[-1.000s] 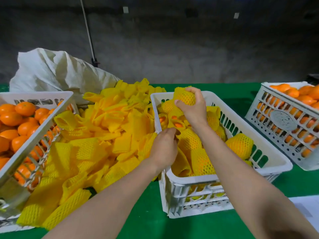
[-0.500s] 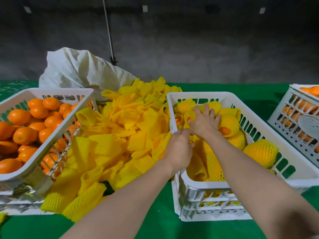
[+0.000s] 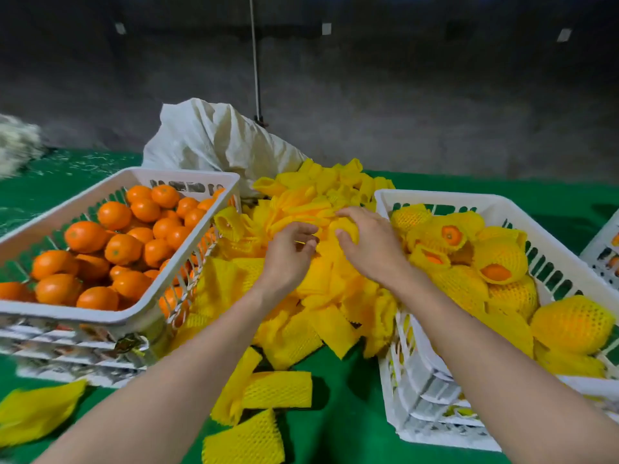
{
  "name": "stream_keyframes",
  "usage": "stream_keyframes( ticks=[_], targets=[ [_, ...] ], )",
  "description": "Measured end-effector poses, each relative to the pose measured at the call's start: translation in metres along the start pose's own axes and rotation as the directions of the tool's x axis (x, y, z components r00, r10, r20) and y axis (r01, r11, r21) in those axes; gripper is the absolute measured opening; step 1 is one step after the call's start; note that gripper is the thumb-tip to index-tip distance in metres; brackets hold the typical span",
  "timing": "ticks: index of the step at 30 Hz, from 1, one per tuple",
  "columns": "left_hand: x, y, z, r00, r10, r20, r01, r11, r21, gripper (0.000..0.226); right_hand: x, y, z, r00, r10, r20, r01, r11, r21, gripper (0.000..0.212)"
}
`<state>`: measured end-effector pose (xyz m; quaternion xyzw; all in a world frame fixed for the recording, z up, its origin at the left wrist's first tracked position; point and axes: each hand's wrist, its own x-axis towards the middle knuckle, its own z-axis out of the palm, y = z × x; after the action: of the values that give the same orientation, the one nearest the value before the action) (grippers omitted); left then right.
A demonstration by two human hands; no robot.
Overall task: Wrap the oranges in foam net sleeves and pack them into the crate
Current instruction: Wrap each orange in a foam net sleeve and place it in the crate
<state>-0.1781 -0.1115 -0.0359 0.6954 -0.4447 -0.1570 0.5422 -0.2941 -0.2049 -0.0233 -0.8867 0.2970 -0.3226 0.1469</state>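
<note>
Near surface: a few loose sleeves (image 3: 277, 390) lie flat on the green surface (image 3: 338, 420), apart from the main heap; one more is cut off at the lower left edge.
Hands: both are over the sleeve pile (image 3: 301, 199), close together. The right hand (image 3: 368, 252) has fingers and thumb curled round the top sleeve (image 3: 348, 226). The left hand (image 3: 288, 252) has fingers bent in toward the same sleeve; I cannot tell whether it has a hold.
Step, as judged: picking or opening one sleeve; no orange is in either hand.
Key relation: the bare oranges (image 3: 115, 249) sit in the supply crate (image 3: 134, 317), left of the hands, so the left hand is nearer for the next reach. The packing crate (image 3: 438, 199) is right of the hands, nearer the right, whose forearm passes over its near-left corner.
Packed so far: wrapped oranges (image 3: 499, 262) are heaped in the packing crate, some showing orange at the open sleeve end.
Sleeve axis: crumpled under the fingers; long axis not readable.
Far: a white sack (image 3: 217, 139) stands behind the pile; a third crate (image 3: 599, 242) is clipped at the right edge.
Hidden: crate floors, pile depth and both palms.
</note>
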Motion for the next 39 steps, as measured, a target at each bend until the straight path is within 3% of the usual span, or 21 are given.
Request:
stream_keyframes(
  ticks=[2, 6, 9, 12, 14, 17, 21, 23, 25, 27, 29, 31, 32, 34, 35, 37, 38, 39],
  targets=[
    [0.004, -0.012, -0.040, 0.996, -0.057, -0.075, 0.057, 0.998, -0.002, 0.017, 0.006, -0.026, 0.037, 0.982, 0.060, 0.178, -0.060, 0.998, 0.000, 0.037],
    [-0.001, -0.034, -0.109, 0.980, -0.100, -0.171, 0.095, 0.995, -0.038, 0.016, 0.009, -0.050, 0.117, 0.845, 0.315, 0.432, -0.291, 0.949, -0.124, 0.041],
    [-0.013, -0.049, -0.147, 0.973, -0.102, -0.209, 0.098, 0.995, -0.031, 0.015, 0.007, -0.054, 0.160, 0.788, 0.482, 0.384, -0.497, 0.865, -0.067, 0.045],
    [-0.021, -0.060, -0.173, 0.971, -0.086, -0.223, 0.093, 0.995, 0.020, 0.021, 0.013, -0.060, 0.181, 0.791, 0.532, 0.302, -0.554, 0.833, -0.017, 0.042],
    [-0.021, -0.066, -0.184, 0.973, -0.085, -0.214, 0.096, 0.995, 0.041, 0.024, 0.017, -0.067, 0.183, 0.808, 0.541, 0.232, -0.555, 0.832, -0.005, 0.041],
    [-0.012, -0.074, -0.197, 0.973, -0.085, -0.217, 0.099, 0.994, 0.055, 0.027, 0.027, -0.080, 0.168, 0.866, 0.500, 0.018, -0.497, 0.855, 0.151, 0.016],
    [0.007, -0.073, -0.206, 0.973, -0.111, -0.204, 0.091, 0.990, -0.106, 0.030, 0.040, -0.111, 0.125, 0.908, 0.326, -0.262, -0.206, 0.895, 0.396, 0.036],
    [0.019, -0.066, -0.212, 0.986, -0.149, -0.069, 0.130, 0.965, -0.226, 0.044, 0.044, -0.130, 0.110, 0.928, 0.268, -0.260, -0.103, 0.853, 0.512, 0.032],
    [0.031, -0.060, -0.222, 0.967, -0.183, 0.179, 0.230, 0.928, -0.293, 0.069, 0.049, -0.150, 0.106, 0.954, 0.246, -0.170, -0.079, 0.754, 0.652, 0.021],
    [0.042, -0.060, -0.234, 0.941, -0.148, 0.303, 0.223, 0.947, -0.231, 0.062, 0.053, -0.168, 0.114, 0.968, 0.241, -0.064, -0.119, 0.672, 0.731, 0.022],
    [0.048, -0.063, -0.243, 0.984, -0.029, 0.177, 0.018, 0.998, 0.065, 0.026, 0.058, -0.184, 0.131, 0.964, 0.263, 0.023, -0.197, 0.657, 0.727, 0.017],
    [0.047, -0.071, -0.252, 0.983, 0.184, -0.008, -0.159, 0.868, 0.471, 0.018, 0.066, -0.199, 0.154, 0.937, 0.345, 0.056, -0.282, 0.651, 0.704, 0.006],
    [0.044, -0.075, -0.257, 0.965, 0.261, -0.035, -0.204, 0.824, 0.529, 0.020, 0.071, -0.205, 0.166, 0.915, 0.400, 0.058, -0.323, 0.638, 0.699, 0.005],
    [0.043, -0.086, -0.270, 0.962, 0.273, 0.000, -0.247, 0.872, 0.422, 0.034, 0.081, -0.220, 0.190, 0.857, 0.511, 0.065, -0.404, 0.588, 0.700, 0.020],
    [0.045, -0.088, -0.280, 0.981, 0.191, -0.009, -0.185, 0.959, 0.213, 0.041, 0.085, -0.229, 0.199, 0.830, 0.552, 0.083, -0.434, 0.545, 0.717, 0.020],
    [0.058, -0.096, -0.300, 0.995, -0.006, -0.102, -0.012, 0.985, -0.170, 0.051, 0.090, -0.241, 0.216, 0.780, 0.600, 0.178, -0.481, 0.394, 0.783, 0.015],
    [0.067, -0.105, -0.309, 0.984, -0.046, -0.172, 0.018, 0.987, -0.163, 0.049, 0.093, -0.243, 0.224, 0.749, 0.617, 0.239, -0.510, 0.308, 0.803, 0.019],
    [0.077, -0.117, -0.317, 0.971, -0.040, -0.234, 0.038, 0.999, -0.013, 0.042, 0.093, -0.246, 0.228, 0.715, 0.626, 0.310, -0.550, 0.230, 0.803, 0.021]
  ],
)
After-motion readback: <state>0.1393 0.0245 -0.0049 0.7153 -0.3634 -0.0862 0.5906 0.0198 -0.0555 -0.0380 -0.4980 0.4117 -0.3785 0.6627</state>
